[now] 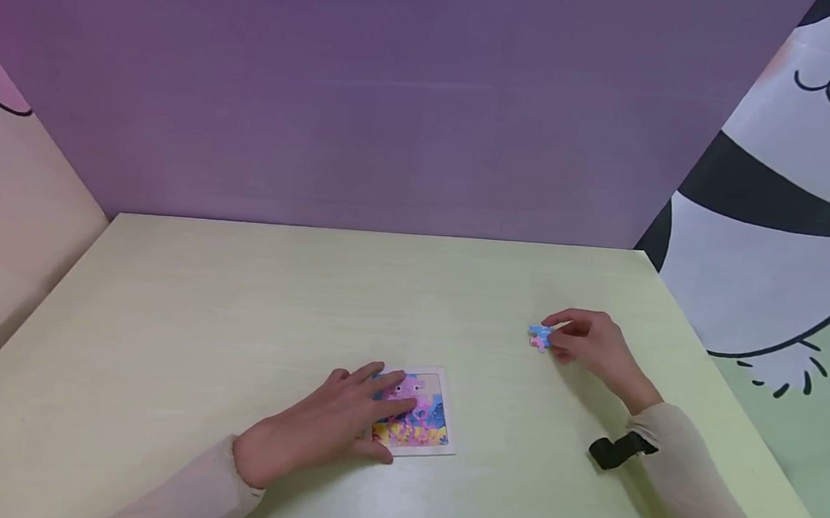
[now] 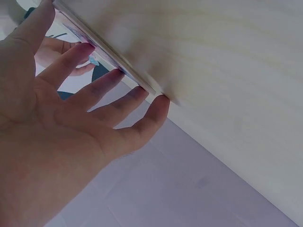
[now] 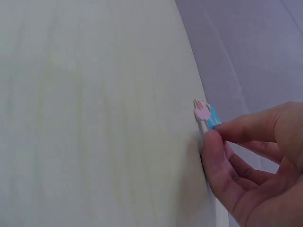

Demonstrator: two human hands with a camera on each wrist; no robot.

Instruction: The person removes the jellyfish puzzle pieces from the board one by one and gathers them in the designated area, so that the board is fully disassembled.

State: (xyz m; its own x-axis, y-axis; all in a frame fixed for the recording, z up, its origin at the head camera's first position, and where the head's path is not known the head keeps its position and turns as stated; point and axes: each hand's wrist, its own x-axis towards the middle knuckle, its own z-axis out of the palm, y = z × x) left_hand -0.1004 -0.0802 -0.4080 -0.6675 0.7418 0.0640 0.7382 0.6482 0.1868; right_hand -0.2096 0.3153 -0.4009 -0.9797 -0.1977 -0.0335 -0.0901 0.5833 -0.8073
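Note:
A small framed jigsaw puzzle (image 1: 435, 411) with a pink cartoon pig picture and a white border lies on the table. Spread over its left side is my left hand (image 1: 332, 419), fingertips on the picture and thumb at the lower edge. The left wrist view shows the frame (image 2: 109, 52) edge-on along those fingertips. Farther right, my right hand (image 1: 594, 346) pinches a blue and pink puzzle piece (image 1: 540, 337) between thumb and index finger. In the right wrist view the piece (image 3: 204, 113) sticks out past the fingertips, close over the table.
The pale wooden table (image 1: 236, 302) meets a purple wall (image 1: 397, 111) at its back edge. A panda mural (image 1: 772, 271) covers the right wall. A black strap end (image 1: 621, 452) hangs off the right sleeve.

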